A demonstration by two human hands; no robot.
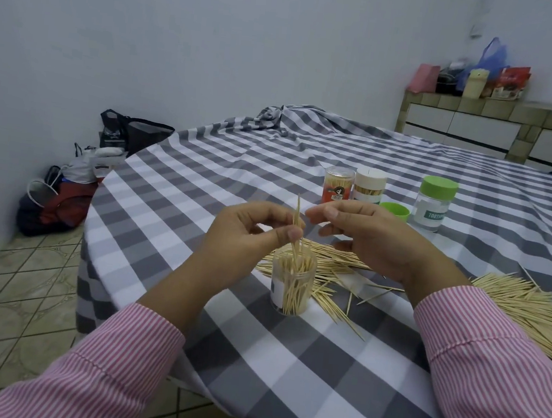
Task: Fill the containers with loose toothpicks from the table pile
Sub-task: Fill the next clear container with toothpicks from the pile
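Left hand (248, 231) pinching upright toothpicks (297, 226), tips aimed into open container (291, 283) directly below for a clean drop. Right hand (364, 233) at 3 o'clock, loosely curled, empty. Pile (529, 308) farther at 3 o'clock, within reach.

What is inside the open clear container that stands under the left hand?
The clear container holds many toothpicks standing upright, filling most of it. The left hand pinches a small bunch whose lower ends reach into its mouth. A white label hides part of the inside.
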